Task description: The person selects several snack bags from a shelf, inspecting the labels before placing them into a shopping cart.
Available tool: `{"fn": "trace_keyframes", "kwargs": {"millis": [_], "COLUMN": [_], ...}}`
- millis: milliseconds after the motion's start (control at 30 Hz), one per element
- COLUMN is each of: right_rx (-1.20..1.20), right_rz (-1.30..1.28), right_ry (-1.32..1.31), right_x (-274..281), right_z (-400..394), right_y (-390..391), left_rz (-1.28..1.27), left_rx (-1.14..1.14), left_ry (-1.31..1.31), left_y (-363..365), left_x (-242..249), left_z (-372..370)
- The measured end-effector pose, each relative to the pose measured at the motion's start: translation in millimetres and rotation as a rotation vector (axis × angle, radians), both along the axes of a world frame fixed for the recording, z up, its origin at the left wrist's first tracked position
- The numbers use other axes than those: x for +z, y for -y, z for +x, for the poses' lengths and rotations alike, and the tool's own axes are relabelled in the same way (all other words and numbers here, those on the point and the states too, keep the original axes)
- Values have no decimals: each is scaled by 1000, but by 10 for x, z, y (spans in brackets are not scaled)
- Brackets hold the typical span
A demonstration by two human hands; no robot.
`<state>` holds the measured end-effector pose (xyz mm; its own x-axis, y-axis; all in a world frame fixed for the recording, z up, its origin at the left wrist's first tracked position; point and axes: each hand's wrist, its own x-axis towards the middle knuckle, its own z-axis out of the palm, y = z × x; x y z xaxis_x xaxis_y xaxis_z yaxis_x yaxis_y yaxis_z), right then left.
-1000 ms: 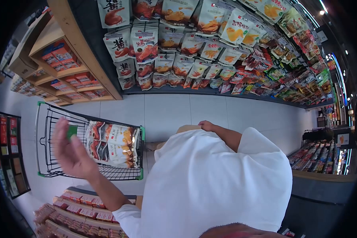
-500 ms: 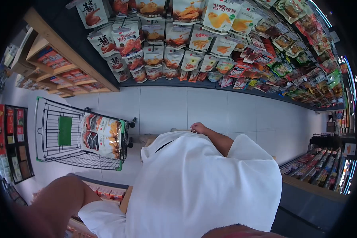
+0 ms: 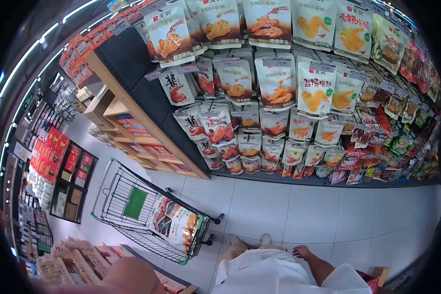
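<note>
My right hand point(image 3: 303, 252) hangs low beside my white shirt point(image 3: 272, 272), above the tiled floor. Its fingers look loosely parted, and nothing shows in them. My left arm point(image 3: 132, 278) is raised close to the camera at the lower left, with its hand outside the picture. Left of my feet stands a wire shopping cart point(image 3: 132, 226) with green corners and a green panel point(image 3: 135, 203). Several printed snack pouches point(image 3: 175, 221) lie in its far end. Neither arm touches the cart.
Ahead, a dark rack point(image 3: 132, 63) holds rows of hanging snack pouches point(image 3: 278, 88). Wooden shelves point(image 3: 120, 105) with boxes adjoin it at the left. A red display point(image 3: 51, 152) stands farther left, and packaged goods point(image 3: 66, 262) sit at the lower left.
The view has tilted up, so more of the rack shows and the cart appears lower and farther right. My right hand still hangs at my side; the left arm stays raised.
</note>
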<state>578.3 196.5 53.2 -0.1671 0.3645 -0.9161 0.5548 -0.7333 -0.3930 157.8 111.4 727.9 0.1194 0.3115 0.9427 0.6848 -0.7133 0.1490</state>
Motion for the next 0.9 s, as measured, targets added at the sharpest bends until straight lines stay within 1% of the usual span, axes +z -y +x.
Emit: {"fn": "trace_keyframes", "kwargs": {"millis": [33, 67, 100, 133, 167, 233, 333, 400, 533, 633, 700, 767, 900], "right_rx": [-13, 234, 10, 13, -17, 14, 28, 40, 58, 63, 81, 85, 82], "right_rz": [-3, 128, 78, 58, 19, -16, -3, 5, -8, 8, 6, 6, 18], "right_ry": [14, -5, -28, -57, -75, -62, -54, -61, -28, -58, -44, -47, -50], "right_x": [152, -80, 58, 0, 94, 272, 296, 337, 324, 285, 377, 366, 374], "right_z": [-3, 52, 17, 42, -9, -114, -169, -169, -231, -205, -254, -270, -294], "right_y": [31, 3, 72, 119, 127, 83, -64, -28, -174, -191, -308, -247, -279], "left_rz": [2, 0, -15, -25, -34, -33, -9, -17, -12, -14, -8, -6, -20], "left_rx": [12, 29, 56, 73, 75, 81, 89, 85, 62, 63, 62, 44, -22], "left_ry": [-3, -3, 0, 5, 1, -6, -1, 9, 10, 15, 15, 25, 71], "left_y": [10, 50, 92, 155, 213, 327, 437, 440, 439, 518, 550, 517, 370], "left_x": [-8, -2, 22, 82, 160, 260, 338, 344, 284, 367, 405, 450, 311], "left_z": [20, 53, 93, 137, 168, 191, 246, 233, 241, 288, 337, 349, 415]}}
